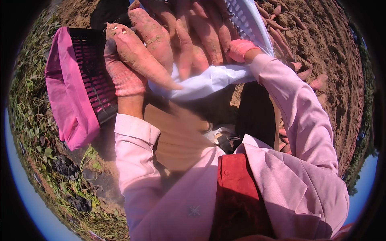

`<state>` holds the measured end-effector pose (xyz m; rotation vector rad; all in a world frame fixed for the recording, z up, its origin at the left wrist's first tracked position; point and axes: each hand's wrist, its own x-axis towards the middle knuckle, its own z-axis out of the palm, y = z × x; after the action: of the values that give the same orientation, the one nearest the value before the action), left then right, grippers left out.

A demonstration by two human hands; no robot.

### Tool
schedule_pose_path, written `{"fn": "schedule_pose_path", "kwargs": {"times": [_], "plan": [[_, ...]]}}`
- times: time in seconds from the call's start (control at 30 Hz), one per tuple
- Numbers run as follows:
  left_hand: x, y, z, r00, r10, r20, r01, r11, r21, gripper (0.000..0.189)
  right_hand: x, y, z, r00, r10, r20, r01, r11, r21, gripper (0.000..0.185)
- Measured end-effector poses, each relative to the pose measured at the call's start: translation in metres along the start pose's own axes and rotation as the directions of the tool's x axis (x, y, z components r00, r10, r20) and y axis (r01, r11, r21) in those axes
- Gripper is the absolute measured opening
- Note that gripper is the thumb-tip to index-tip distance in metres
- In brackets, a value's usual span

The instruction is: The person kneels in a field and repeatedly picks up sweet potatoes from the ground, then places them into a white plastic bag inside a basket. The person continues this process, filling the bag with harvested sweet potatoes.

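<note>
My left hand [125, 70], in a pink knit work glove with a dark thumb, grips a large sweet potato [138, 55]. The sweet potato's tapered end points down to the right. Its upper end has small pale broken spots. Just beyond it lies another thick sweet potato [153, 36]. My right hand [242, 50], also in a pink glove, is curled at the right side of a white slatted basket [245, 19], beside a slender sweet potato [225, 37]. Its fingertips are hidden. A white cloth liner [211, 78] hangs over the near rim, and several sweet potatoes fill the basket.
A black plastic crate [90, 75] with a pink cloth [71, 99] over its rim stands at the left. Loose sweet potatoes [279, 45] lie on the brown soil [328, 57] to the right. Green vines [33, 120] cover the ground at the far left.
</note>
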<state>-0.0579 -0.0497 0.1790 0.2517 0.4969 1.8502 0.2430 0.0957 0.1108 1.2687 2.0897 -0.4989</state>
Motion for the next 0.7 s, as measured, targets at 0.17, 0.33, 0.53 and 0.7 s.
{"fn": "schedule_pose_path", "kwargs": {"times": [0.17,0.33,0.53,0.7], "plan": [[-0.010,0.000,0.002,0.999,0.020,-0.033,-0.018,0.999,0.051,0.028,-0.027,-0.032,-0.035,0.835,-0.094,-0.541,0.348,0.853,0.390,0.056],[-0.004,-0.026,0.000,0.959,-0.270,-0.091,0.276,0.959,0.068,0.030,-0.045,-0.117,-0.045,0.764,-0.322,-0.560,0.625,0.154,0.765,0.081],[0.000,-0.025,-0.010,0.924,-0.122,-0.362,0.230,0.934,0.272,0.046,-0.022,-0.092,-0.022,0.857,0.030,-0.515,0.477,0.336,0.812,0.078],[0.000,-0.029,-0.005,0.911,-0.057,-0.408,0.225,0.899,0.376,0.053,-0.017,-0.088,-0.020,0.790,0.156,-0.593,0.453,0.502,0.737,0.076]]}}
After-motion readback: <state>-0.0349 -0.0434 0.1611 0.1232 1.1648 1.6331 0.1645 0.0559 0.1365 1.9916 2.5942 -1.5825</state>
